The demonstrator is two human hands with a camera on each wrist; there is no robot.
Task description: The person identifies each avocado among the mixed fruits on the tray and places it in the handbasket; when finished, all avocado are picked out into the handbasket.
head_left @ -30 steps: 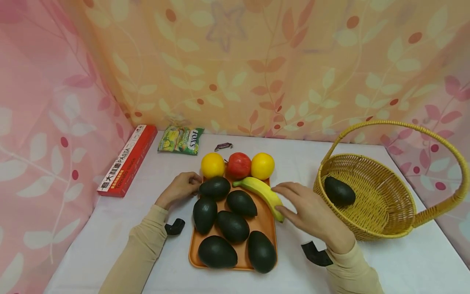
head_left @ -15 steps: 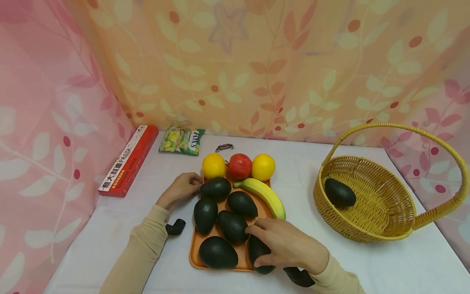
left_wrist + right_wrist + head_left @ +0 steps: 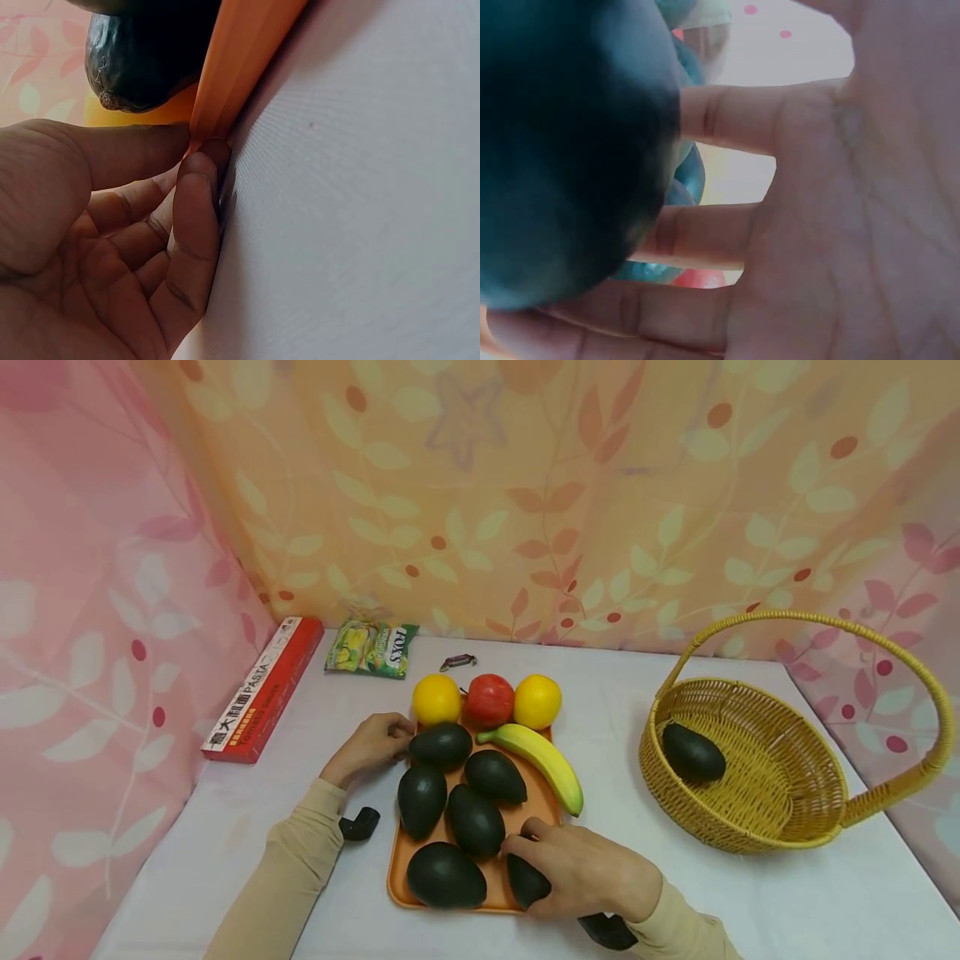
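My left hand point(image 3: 372, 747) pinches the left edge of an orange tray point(image 3: 538, 802), thumb on the rim and fingers under it in the left wrist view. Several dark green avocados lie on the tray, with a banana point(image 3: 542, 758) along its right side. At the front right corner my right hand point(image 3: 592, 870) grips an avocado point(image 3: 527, 883), its fingers curled over it and partly hiding it. Large and dark, that avocado point(image 3: 562, 150) fills the left of the right wrist view, against the fingers. At the tray's far end sit a red apple point(image 3: 490, 700) and two yellow round fruits point(image 3: 437, 699).
A wicker basket point(image 3: 832, 777) with a tall handle stands at the right, holding one avocado point(image 3: 693, 753). Back left lie a red pasta box point(image 3: 262, 689) and a green snack packet point(image 3: 372, 648). A small wrapped candy point(image 3: 458, 662) lies behind the fruit.
My right hand has moved from beside the banana down to the front right avocado and closed around it. The avocado near the tray's middle has turned slightly. My left hand stays at the tray.
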